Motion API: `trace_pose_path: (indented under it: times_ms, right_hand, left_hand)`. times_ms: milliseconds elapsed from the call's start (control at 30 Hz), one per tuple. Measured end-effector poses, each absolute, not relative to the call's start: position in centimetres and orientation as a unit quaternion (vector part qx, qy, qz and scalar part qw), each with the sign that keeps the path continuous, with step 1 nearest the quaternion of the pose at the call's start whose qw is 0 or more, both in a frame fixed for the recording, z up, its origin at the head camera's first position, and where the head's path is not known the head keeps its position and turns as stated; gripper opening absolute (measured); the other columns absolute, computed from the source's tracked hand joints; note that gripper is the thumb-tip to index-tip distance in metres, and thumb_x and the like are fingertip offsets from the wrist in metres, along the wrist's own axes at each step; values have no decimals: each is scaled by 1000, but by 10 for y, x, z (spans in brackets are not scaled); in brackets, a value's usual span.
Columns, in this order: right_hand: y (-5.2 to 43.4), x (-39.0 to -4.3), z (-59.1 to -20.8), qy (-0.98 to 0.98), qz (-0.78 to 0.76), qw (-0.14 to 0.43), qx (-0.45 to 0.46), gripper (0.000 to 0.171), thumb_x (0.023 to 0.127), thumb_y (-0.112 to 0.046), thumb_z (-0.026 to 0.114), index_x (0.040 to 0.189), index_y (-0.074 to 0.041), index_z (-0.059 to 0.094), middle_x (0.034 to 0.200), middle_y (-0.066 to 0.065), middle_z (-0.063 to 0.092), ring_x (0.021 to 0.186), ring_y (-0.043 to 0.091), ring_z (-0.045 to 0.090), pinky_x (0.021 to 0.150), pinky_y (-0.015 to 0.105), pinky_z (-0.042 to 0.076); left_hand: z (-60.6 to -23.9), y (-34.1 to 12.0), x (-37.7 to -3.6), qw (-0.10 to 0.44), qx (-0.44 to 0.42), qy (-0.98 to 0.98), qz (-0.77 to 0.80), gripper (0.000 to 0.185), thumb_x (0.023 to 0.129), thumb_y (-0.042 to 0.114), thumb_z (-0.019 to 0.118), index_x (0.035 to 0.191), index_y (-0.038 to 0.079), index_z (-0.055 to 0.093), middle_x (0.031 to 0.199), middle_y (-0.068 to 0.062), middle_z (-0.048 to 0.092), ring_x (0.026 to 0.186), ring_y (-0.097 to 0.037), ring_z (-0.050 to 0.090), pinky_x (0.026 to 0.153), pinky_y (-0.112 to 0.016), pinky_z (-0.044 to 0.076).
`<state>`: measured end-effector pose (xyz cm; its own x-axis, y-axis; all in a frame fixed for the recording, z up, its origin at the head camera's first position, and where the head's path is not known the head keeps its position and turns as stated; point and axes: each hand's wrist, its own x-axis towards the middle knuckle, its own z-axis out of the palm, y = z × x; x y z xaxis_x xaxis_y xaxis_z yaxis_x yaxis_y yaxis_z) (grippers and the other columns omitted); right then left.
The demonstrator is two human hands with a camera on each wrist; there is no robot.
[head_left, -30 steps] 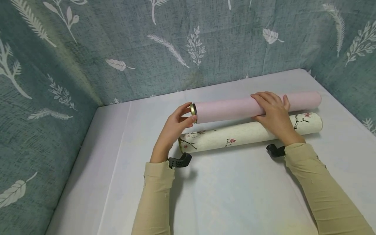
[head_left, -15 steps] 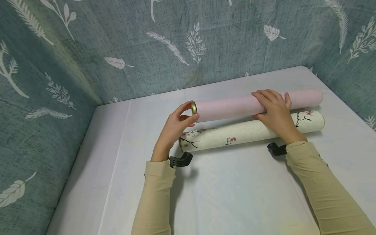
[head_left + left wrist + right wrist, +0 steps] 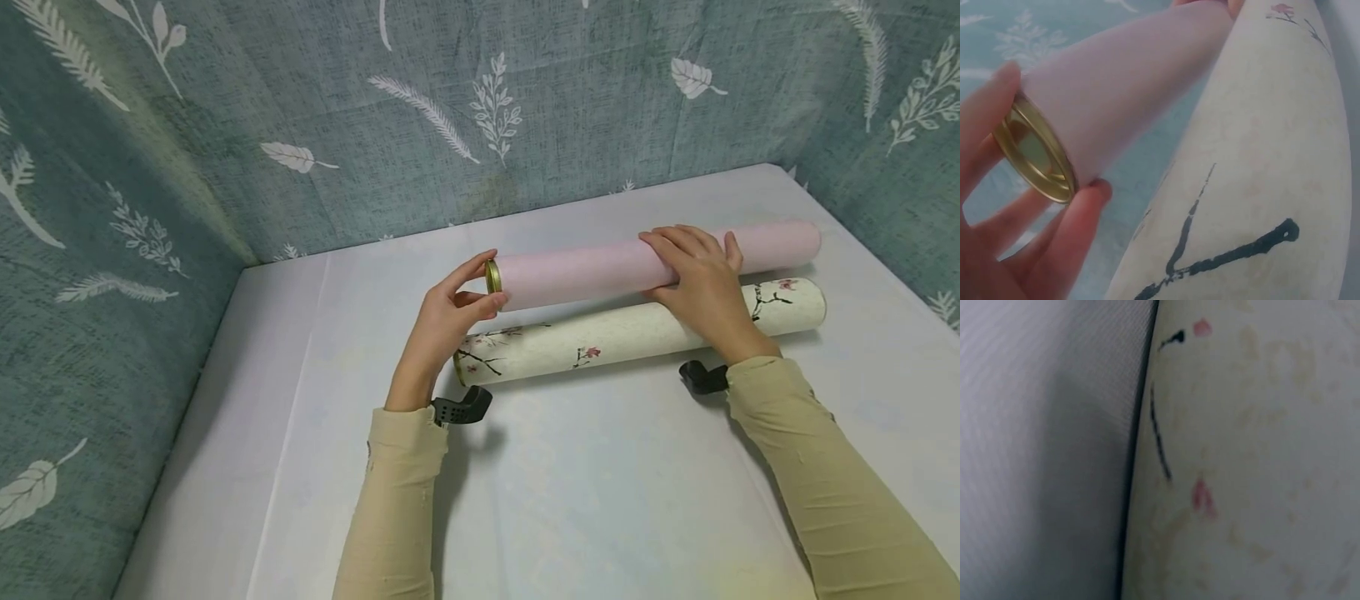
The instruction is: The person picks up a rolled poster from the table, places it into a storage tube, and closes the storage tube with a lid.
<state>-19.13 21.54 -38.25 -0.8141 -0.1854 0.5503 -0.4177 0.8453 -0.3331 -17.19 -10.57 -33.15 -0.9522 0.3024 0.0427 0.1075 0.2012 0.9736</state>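
Observation:
A long pink tube (image 3: 600,268) with a gold metal cap (image 3: 492,277) is held just above a cream tube (image 3: 622,333) painted with dark branches and pink blossoms, which lies on the white table (image 3: 600,483). My left hand (image 3: 450,321) pinches the gold cap (image 3: 1035,153) between thumb and fingers at the tube's left end. My right hand (image 3: 697,279) curls over the pink tube right of its middle. The right wrist view shows only the cream tube (image 3: 1247,462) up close and the white cloth (image 3: 1035,450); the right hand is hidden there.
Teal fabric walls with white leaf print (image 3: 450,108) enclose the table at the back, left and right. Black wrist mounts (image 3: 461,410) sit at both cuffs. The white cloth stretches bare toward me in front of the tubes.
The pink tube and both hands have shifted very slightly up and toward the back; the grips look the same.

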Motion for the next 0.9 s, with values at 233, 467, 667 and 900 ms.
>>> trace_pose_path:
  times_ms: [233,467,667,900]
  right_hand:
    - [214,-192,-383,-923,226,266,163,71,61,-13,82,125,-22,51,125,2,50,122,24,35,100,59,1]
    - [213,-193,-383,-917,231,278,169,71,60,-12,82,124,-22,53,123,2,51,121,24,36,101,58,1]
    - [213,-195,-383,-916,230,279,172,72,59,-12,83,123,-22,54,123,1,52,120,25,36,100,58,1]
    - [215,-194,-384,-918,224,279,172,72,58,-13,83,123,-22,54,122,0,52,120,24,37,100,59,2]
  left_hand:
    - [-331,-106,-171,73,124,771,620,54,76,27,70,124,40,48,124,5,45,93,-16,59,84,-49,42]
    - [-330,-106,-171,71,115,782,608,55,75,28,71,123,41,48,125,6,44,95,-13,59,82,-48,43]
    - [-327,-106,-169,71,112,791,597,56,75,28,71,125,39,48,125,5,44,95,-12,59,81,-48,43]
    - [-327,-103,-168,76,109,799,586,55,75,29,70,124,41,47,126,4,44,94,-11,59,79,-47,44]
